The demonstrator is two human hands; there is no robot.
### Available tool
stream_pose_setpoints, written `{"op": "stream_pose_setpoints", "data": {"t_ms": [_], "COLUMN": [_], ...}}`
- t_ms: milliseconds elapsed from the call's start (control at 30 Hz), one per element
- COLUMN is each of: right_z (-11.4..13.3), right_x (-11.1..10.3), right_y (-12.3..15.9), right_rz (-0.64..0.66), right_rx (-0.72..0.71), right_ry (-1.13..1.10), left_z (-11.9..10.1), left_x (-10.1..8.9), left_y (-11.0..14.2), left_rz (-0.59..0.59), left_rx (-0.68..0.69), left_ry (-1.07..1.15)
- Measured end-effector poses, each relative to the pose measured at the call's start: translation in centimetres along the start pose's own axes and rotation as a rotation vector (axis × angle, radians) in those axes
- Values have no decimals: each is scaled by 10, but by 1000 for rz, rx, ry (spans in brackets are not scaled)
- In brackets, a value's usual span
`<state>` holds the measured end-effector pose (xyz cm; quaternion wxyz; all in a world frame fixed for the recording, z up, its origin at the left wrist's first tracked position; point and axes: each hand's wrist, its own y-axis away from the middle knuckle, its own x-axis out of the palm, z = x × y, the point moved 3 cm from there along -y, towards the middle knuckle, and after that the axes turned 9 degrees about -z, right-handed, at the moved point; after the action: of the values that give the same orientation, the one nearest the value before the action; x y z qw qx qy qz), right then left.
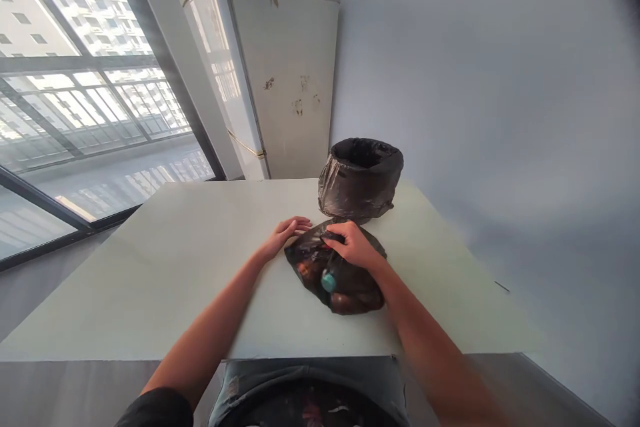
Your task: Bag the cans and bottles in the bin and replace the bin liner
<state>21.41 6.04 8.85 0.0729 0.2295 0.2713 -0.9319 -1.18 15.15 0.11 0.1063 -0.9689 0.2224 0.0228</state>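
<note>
A thin black garbage bag (pixel 350 287) lies on the table, bulging with things that show dimly through the plastic. Among them are a teal bottle cap (pixel 329 281) and some orange and red items too blurred to name. My right hand (pixel 353 245) is closed on the gathered top of this bag. Against the bag's upper left side rests my left hand (pixel 289 235), its fingers stretched out and holding nothing. Just behind the bag stands a bin (pixel 357 190) lined with a black bag folded over its rim; its inside is dark.
The pale table (pixel 200 267) spreads out on both sides of the bag. Beyond its far edge stands a worn white refrigerator (pixel 285 80). A grey-blue wall (pixel 475 113) runs along the right, and large windows (pixel 90 93) fill the left.
</note>
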Motion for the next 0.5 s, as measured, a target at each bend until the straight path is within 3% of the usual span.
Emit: {"op": "stream_pose_setpoints", "data": {"t_ms": [67, 100, 267, 367, 433, 500], "right_z": [6, 10, 20, 12, 0, -14], "right_x": [18, 25, 36, 24, 15, 12], "right_y": [0, 1, 8, 9, 8, 6], "right_rz": [-103, -88, 186, 108, -7, -33], "right_rx": [-55, -96, -237, -245, -182, -134], "right_ry": [-9, -32, -91, -55, -17, 28], "left_z": [-19, -28, -52, -50, -45, -41], "left_x": [-20, -26, -20, -14, -17, -23], "left_y": [22, 30, 39, 35, 34, 35], "left_rz": [44, 68, 121, 3, -116, -229], "left_rx": [50, 103, 340, 300, 245, 214], "left_ry": [-47, -91, -295, -289, -267, -237]}}
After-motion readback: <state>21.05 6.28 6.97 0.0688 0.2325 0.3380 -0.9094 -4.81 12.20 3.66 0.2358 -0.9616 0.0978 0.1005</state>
